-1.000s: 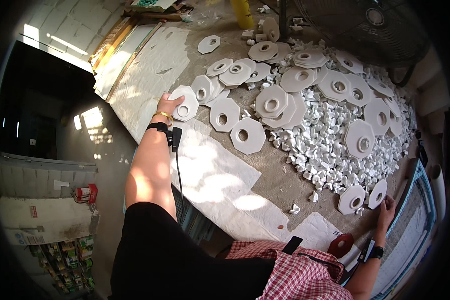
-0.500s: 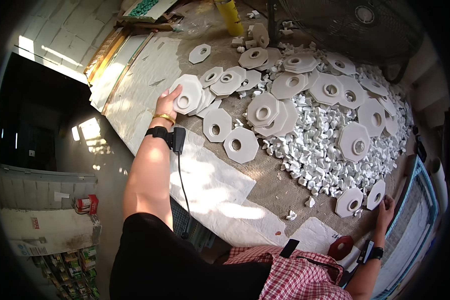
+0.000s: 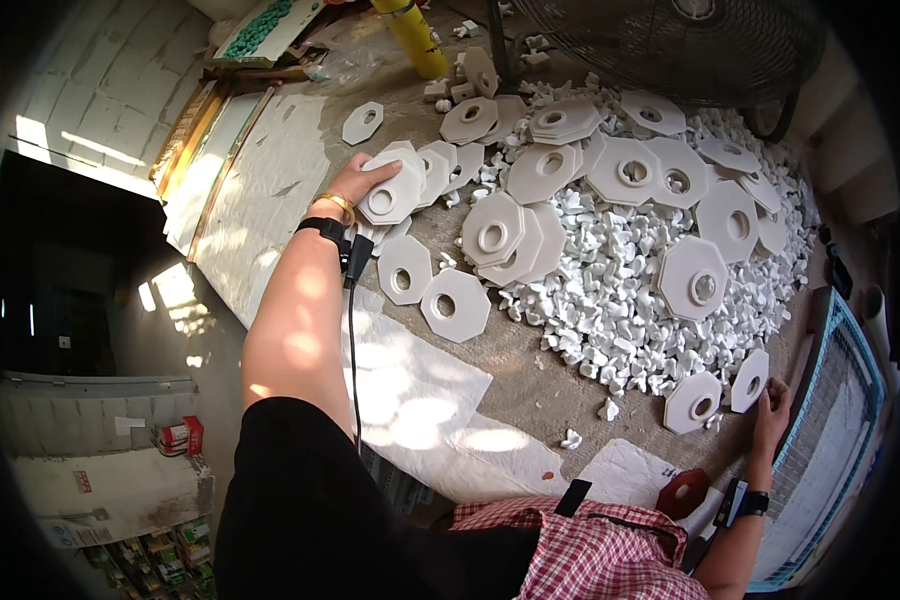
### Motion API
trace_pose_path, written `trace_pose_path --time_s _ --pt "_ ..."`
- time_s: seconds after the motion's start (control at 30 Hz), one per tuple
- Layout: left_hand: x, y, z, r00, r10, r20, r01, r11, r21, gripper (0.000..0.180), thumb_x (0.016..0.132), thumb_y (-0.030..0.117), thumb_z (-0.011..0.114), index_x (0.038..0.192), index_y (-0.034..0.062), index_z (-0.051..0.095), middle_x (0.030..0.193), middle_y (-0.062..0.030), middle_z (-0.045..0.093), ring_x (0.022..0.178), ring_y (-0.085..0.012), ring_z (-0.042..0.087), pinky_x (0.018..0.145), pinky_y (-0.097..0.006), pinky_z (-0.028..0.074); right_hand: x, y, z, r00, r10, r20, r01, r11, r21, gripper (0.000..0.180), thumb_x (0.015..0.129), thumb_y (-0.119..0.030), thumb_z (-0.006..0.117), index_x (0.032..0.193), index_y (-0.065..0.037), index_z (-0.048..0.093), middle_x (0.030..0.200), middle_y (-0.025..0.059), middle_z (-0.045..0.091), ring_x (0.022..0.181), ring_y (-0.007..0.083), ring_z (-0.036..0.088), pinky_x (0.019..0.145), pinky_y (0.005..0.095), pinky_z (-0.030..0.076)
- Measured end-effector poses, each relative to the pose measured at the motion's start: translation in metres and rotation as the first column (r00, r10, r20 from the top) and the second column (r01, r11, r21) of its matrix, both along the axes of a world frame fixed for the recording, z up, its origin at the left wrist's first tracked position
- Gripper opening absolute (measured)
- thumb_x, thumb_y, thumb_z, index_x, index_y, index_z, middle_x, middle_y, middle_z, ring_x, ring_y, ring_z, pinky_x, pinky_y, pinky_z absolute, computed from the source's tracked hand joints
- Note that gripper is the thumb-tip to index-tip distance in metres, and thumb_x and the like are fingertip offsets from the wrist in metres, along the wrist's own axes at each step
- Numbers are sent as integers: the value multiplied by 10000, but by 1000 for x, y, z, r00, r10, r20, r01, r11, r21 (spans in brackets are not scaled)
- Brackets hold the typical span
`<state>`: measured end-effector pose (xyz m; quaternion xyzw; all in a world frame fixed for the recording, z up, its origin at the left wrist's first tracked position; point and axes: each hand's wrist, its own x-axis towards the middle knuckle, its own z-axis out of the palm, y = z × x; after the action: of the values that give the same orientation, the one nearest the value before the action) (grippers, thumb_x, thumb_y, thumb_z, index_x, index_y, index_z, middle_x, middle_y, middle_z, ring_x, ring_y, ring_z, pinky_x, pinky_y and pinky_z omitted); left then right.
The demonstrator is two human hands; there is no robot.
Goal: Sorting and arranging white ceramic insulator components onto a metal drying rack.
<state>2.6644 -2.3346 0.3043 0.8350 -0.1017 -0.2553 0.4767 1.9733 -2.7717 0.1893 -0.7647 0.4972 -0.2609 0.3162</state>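
While the left hand [image 3: 352, 184] pinches one plate [image 3: 401, 193] left of centre, at least twenty other plates [image 3: 467, 309] lie loose.
At lower right, the right hand [image 3: 772, 414] nears another plate [image 3: 743, 390], grip unclear; uncountable white bits [image 3: 620, 325] heap right of centre. How much is finished doesn't show.

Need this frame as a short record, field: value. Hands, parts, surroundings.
left_hand: left hand holds a white octagonal plate, thumb on its upper face
right_hand: right hand at the edge of another octagonal plate; grip unclear
other_plates: more octagonal plates, single and overlapping, some lying on the pile
pile: heap of small white pieces
surface: white sheet partly covering it
far_side: yellow cylinder, dark fan
right_side: blue-edged mesh panel
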Motion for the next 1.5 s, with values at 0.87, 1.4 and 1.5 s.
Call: trace_pose_path --time_s 0.87,1.4,1.5 --pt "-68 -65 12 997 -72 25 74 991 -111 1059 650 410 908 1395 43 252 1274 -206 510 1136 -283 579 930 -364 523 3 1 -2 1000 -10 16 10 999 -37 256 904 -43 643 1155 -5 604 993 18 587 838 102 532 775 232 445" --pt "-81 -103 9 926 -296 -235 244 943 -226 928 783 103 808 1505 140 226 1293 -105 533 1147 -214 555 1002 -359 466 -1 -13 5 995 33 95 -29 999 -39 244 959 -158 583 1133 0 647 1068 84 631 983 174 597 909 279 448" --pt "-71 -101 -4 953 -278 -117 257 952 -169 948 767 152 835 1493 126 226 1285 -126 534 1171 -223 538 984 -377 484 27 -6 19 999 28 -29 -28 1000 -2 339 914 -238 675 1171 -19 646 1071 117 605 975 213 614 873 303 480"
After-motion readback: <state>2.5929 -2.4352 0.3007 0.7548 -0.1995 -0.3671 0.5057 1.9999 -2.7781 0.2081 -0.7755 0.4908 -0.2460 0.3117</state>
